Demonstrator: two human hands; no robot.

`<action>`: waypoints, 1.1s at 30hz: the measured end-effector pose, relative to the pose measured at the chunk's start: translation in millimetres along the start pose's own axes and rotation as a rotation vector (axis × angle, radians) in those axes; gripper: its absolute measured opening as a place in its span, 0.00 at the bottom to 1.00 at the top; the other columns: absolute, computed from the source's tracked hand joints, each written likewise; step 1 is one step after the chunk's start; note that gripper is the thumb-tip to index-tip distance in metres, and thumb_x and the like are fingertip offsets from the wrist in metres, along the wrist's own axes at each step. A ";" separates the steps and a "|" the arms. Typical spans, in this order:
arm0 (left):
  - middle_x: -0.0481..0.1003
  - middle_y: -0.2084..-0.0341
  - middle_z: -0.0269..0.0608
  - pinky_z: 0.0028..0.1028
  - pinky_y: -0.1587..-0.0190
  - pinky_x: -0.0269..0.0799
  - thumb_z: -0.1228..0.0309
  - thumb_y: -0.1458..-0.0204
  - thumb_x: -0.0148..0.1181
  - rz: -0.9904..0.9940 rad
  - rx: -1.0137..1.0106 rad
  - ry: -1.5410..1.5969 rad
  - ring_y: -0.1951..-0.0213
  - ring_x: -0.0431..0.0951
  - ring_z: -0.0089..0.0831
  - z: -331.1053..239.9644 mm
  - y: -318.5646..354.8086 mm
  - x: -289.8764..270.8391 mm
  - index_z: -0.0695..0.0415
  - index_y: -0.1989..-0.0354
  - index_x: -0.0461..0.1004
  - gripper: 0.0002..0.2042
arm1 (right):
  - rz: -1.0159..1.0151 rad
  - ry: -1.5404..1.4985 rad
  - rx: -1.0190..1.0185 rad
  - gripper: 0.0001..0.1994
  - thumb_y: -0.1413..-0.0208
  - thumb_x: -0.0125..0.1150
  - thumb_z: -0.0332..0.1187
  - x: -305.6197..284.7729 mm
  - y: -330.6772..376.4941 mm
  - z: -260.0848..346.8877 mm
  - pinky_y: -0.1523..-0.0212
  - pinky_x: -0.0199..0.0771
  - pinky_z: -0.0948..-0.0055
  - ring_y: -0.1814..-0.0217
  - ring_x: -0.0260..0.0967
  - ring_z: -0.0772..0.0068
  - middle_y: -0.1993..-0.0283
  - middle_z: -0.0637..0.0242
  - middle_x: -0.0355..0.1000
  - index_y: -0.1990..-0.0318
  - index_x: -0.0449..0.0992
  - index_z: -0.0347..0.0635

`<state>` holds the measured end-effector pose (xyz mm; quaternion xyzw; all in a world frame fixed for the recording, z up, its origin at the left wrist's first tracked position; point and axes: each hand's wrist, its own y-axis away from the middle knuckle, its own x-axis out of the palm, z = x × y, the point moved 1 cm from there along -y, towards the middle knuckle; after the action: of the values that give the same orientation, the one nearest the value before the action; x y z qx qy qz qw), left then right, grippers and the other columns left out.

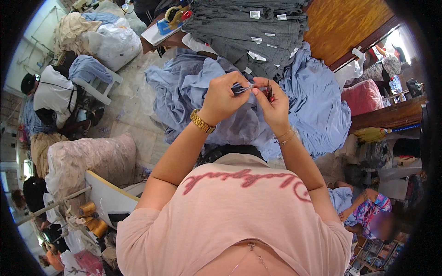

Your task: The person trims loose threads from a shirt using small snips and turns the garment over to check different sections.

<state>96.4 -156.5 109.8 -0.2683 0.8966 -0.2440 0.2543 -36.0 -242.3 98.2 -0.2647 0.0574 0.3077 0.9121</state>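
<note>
Left hand (225, 95) pinched closed on small dark-blue piece (238, 89); right hand (273, 102) half-curled round red-handled tool (271, 98), likely palmed to free thumb and forefinger. All above blue cloth heap (317, 110); heap's support hidden.

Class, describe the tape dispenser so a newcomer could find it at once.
Find the large pile of dark grey garments at the top centre, dotted with white tags. Just left of it sits the tape dispenser. Its bright blue body and yellowish roll stand out from the grey pile beside it.
</note>
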 end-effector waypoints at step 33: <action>0.74 0.73 0.31 0.16 0.66 0.63 0.76 0.59 0.63 0.129 -0.433 0.690 0.71 0.69 0.16 26.7 4.9 23.8 0.63 0.65 0.75 0.11 | -0.046 -0.493 0.547 0.08 0.51 0.61 0.33 -26.0 -8.1 13.6 0.82 0.54 0.85 0.82 0.55 0.87 0.76 0.75 0.65 0.67 0.72 0.39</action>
<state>93.0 -175.4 79.1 -0.1611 0.9748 -0.1091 -0.1088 -52.9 -254.5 120.3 0.0698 -0.0899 0.3147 0.9423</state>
